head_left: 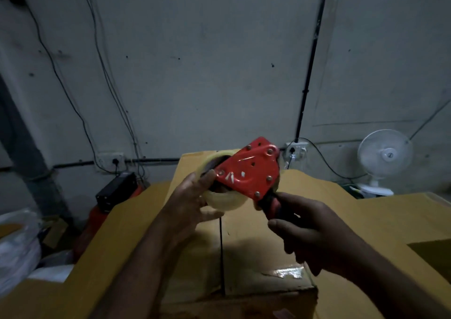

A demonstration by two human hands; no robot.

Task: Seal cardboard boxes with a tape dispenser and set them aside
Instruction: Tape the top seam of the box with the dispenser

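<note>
A red metal tape dispenser [251, 172] is held up in the air above a brown cardboard box [249, 250]. My right hand [310, 233] grips its dark handle from below right. My left hand [192, 201] holds the clear tape roll [225, 201] on the dispenser's left side, fingers curled around the roll's edge. The box's top flaps meet along a dark centre seam [221, 250]. A short shiny strip of clear tape [285, 272] lies on the box top near its right front corner.
More cardboard boxes [390, 218] stand to the right and behind. A white desk fan [383, 160] sits at the back right. A black and red device [114, 191] is at the left by the grey wall. White plastic wrapping [17, 245] lies far left.
</note>
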